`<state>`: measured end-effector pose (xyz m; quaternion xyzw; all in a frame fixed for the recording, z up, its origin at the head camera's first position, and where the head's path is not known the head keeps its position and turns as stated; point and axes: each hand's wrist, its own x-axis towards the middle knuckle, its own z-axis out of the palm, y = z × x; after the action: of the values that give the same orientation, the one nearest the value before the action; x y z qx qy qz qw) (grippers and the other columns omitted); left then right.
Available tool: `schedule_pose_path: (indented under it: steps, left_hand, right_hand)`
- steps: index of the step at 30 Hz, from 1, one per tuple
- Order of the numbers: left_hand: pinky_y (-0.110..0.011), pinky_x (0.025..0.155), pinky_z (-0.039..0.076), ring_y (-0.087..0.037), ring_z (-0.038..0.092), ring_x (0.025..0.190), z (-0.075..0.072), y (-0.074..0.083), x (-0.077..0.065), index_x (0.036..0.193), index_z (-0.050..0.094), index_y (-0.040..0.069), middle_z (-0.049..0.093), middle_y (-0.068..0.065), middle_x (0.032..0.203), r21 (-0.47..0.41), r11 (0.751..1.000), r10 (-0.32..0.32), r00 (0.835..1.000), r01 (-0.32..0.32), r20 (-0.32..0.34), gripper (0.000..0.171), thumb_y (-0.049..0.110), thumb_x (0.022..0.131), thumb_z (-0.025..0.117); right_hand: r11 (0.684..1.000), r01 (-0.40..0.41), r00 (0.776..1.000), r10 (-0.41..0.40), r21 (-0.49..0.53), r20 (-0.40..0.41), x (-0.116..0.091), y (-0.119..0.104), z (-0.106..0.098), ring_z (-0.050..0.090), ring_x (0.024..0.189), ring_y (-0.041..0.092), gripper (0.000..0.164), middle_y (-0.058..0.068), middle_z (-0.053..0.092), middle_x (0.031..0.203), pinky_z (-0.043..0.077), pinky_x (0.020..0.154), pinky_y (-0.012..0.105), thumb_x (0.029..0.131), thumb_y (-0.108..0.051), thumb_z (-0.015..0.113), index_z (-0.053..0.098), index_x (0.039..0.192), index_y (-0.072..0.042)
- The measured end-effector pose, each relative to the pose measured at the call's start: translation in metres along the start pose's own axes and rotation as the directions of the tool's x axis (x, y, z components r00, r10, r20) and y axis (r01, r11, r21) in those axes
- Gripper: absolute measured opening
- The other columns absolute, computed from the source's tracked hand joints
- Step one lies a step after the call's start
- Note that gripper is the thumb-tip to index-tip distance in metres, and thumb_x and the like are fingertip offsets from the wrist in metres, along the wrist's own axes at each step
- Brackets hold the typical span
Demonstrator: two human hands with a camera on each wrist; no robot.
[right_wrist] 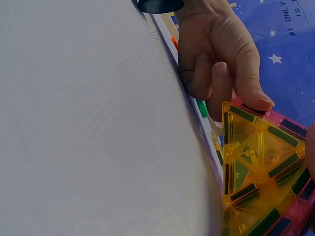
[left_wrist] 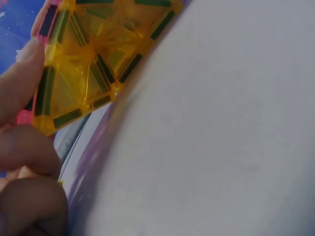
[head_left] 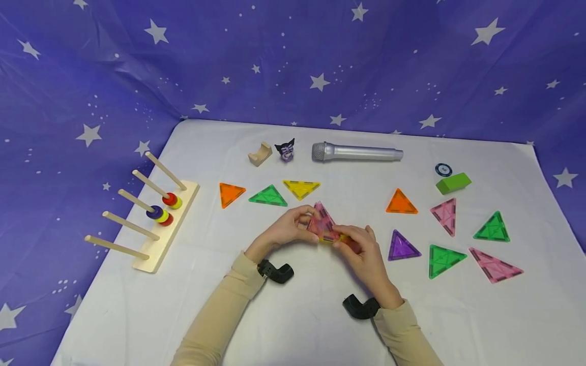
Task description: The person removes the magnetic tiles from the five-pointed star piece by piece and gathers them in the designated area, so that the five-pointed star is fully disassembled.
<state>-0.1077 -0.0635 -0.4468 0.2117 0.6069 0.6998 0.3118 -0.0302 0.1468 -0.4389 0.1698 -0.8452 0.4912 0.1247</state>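
In the head view, pink magnetic tiles (head_left: 324,223) are held up over the middle of the table. Yellow triangular magnetic tiles (left_wrist: 74,83) lie against them, edge to edge, as both wrist views show. My left hand (head_left: 289,226) pinches the left side of this group, its thumb on the pink edge and the other fingers curled. On the right side, my right hand (head_left: 366,253) grips the group between thumb and fingers. The fingers partly cover the tiles on that side. Black wrist cameras sit below both hands.
A wooden peg stand (head_left: 169,226) with coloured rings is at the left. Loose triangular tiles lie beyond the hands and at right, including a purple one (head_left: 403,246). Behind are a silver microphone (head_left: 361,152), a small figurine (head_left: 286,151), a wooden block (head_left: 260,154) and a green block (head_left: 453,183).
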Motion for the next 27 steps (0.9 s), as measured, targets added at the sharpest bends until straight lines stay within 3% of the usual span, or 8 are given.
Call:
schedule_pose_path:
  steps: [6, 12, 20, 24, 27]
  left_hand:
    - [-0.025, 0.057, 0.043, -0.016, 0.052, 0.060, 0.001, 0.002, -0.005, 0.110, 0.048, -0.002, 0.061, -0.013, 0.077, 0.016, 0.999, 0.031, 1.000, -0.031, -0.005, 0.040, -0.011, 0.076, 0.066]
    - [-0.031, 0.066, 0.049, -0.025, 0.062, 0.070, 0.003, 0.003, -0.010, 0.114, 0.043, -0.005, 0.059, -0.016, 0.088, -0.075, 0.995, 0.058, 0.998, -0.058, 0.004, 0.039, -0.013, 0.079, 0.060]
    - [-0.027, 0.063, 0.043, -0.016, 0.050, 0.069, -0.001, 0.003, -0.028, 0.111, 0.045, 0.004, 0.057, -0.011, 0.086, -0.121, 0.986, 0.105, 0.993, -0.111, -0.057, 0.037, -0.010, 0.081, 0.060]
    - [-0.025, 0.062, 0.044, -0.016, 0.052, 0.071, -0.009, 0.007, -0.045, 0.114, 0.046, 0.001, 0.060, -0.013, 0.087, -0.001, 0.995, 0.102, 0.983, -0.104, -0.150, 0.038, -0.009, 0.080, 0.062]
    - [-0.023, 0.059, 0.043, -0.015, 0.052, 0.068, -0.016, 0.010, -0.059, 0.115, 0.048, -0.002, 0.061, -0.015, 0.084, 0.152, 0.987, 0.083, 0.972, -0.050, -0.220, 0.039, -0.007, 0.079, 0.063]
  right_hand:
    - [1.000, 0.008, 0.999, -0.009, -0.004, -0.033, -0.001, 0.000, 0.001, 0.053, 0.102, 0.021, 0.033, 0.003, 0.063, 0.105, 0.011, 0.096, 0.063, 0.075, -0.005, 0.072, 0.066, 0.107, -0.013]
    - [1.000, 0.017, 0.999, -0.016, 0.012, -0.037, -0.001, 0.002, 0.003, 0.053, 0.101, 0.025, 0.035, 0.007, 0.063, 0.104, 0.010, 0.095, 0.064, 0.073, 0.000, 0.072, 0.066, 0.106, -0.010]
    - [1.000, 0.005, 1.000, -0.005, 0.002, -0.018, -0.001, 0.001, 0.002, 0.053, 0.102, 0.022, 0.034, 0.004, 0.063, 0.107, 0.010, 0.097, 0.062, 0.076, -0.005, 0.071, 0.065, 0.108, -0.012]
    - [1.000, 0.005, 1.000, -0.005, -0.001, -0.017, -0.001, 0.000, 0.001, 0.054, 0.102, 0.023, 0.035, 0.004, 0.063, 0.106, 0.010, 0.097, 0.063, 0.075, -0.005, 0.072, 0.064, 0.108, -0.012]
    - [1.000, 0.006, 1.000, -0.006, -0.003, -0.028, -0.002, 0.001, 0.001, 0.054, 0.101, 0.025, 0.036, 0.007, 0.063, 0.105, 0.010, 0.096, 0.064, 0.074, -0.002, 0.073, 0.065, 0.108, -0.010]
